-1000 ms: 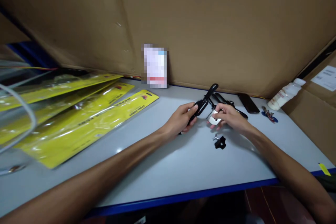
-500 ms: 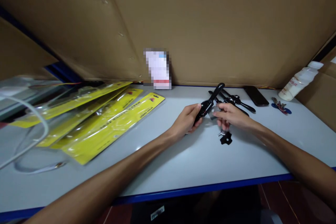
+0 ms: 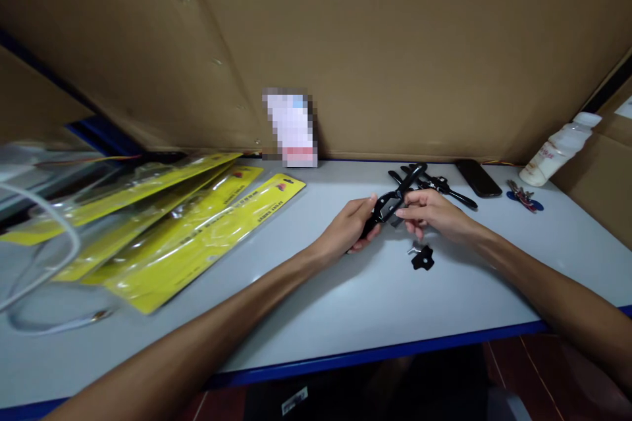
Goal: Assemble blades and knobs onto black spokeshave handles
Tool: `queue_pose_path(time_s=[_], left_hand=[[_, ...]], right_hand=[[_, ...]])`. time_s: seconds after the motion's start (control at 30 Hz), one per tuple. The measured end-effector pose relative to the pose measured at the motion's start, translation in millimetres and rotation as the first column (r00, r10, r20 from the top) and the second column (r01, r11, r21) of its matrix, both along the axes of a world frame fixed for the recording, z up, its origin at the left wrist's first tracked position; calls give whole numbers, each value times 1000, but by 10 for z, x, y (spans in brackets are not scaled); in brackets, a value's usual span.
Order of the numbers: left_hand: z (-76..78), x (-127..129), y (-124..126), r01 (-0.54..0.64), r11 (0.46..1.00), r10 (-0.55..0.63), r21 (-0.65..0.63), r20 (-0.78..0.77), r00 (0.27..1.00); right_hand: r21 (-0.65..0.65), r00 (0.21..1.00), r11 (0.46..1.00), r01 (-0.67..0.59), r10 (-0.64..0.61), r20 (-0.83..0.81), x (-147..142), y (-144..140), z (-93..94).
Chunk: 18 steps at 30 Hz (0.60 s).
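My left hand point(image 3: 351, 227) grips the lower end of a long black handle-shaped tool point(image 3: 395, 196), held tilted a little above the grey table point(image 3: 306, 302). My right hand point(image 3: 428, 212) pinches the same tool near its middle, and a small silver metal piece shows dimly under its fingers. A black star-shaped knob with a short screw point(image 3: 422, 258) lies on the table just below my right hand. Behind the hands lie more black handle parts point(image 3: 439, 185).
Several yellow packages in clear plastic point(image 3: 178, 223) spread over the left of the table, with a white cable point(image 3: 44, 263) at far left. A dark phone point(image 3: 476, 177), keys point(image 3: 524, 197) and a white bottle point(image 3: 560, 147) lie at right. Cardboard walls stand behind.
My right hand has brought the silver piece up against the black tool and now pinches it there. The tool has tipped lower. The view has shifted slightly.
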State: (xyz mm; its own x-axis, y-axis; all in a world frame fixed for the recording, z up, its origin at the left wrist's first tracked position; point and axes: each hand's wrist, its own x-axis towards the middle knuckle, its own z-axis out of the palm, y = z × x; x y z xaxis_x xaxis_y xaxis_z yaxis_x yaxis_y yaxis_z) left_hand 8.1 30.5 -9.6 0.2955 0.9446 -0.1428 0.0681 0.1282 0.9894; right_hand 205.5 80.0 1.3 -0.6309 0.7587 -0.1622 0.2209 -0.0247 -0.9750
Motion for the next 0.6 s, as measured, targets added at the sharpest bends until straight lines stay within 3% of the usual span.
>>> queue_pose_path(time_s=[0.13, 0.27, 0.4, 0.6], left_hand=[[12, 16, 12, 77, 997, -77, -6, -61, 995], [-12, 20, 39, 22, 1000, -23, -21, -54, 998], [-27, 2, 42, 56, 998, -54, 22, -70, 996], [3, -2, 34, 102, 995, -102, 10, 41, 994]], right_hand=[[-90, 998, 996, 20, -25, -61, -6, -26, -4], [-77, 998, 995, 56, -59, -34, -15, -33, 21], [-55, 997, 996, 71, -72, -16, -38, -35, 18], [-48, 994, 993, 106, -108, -33, -52, -54, 35]])
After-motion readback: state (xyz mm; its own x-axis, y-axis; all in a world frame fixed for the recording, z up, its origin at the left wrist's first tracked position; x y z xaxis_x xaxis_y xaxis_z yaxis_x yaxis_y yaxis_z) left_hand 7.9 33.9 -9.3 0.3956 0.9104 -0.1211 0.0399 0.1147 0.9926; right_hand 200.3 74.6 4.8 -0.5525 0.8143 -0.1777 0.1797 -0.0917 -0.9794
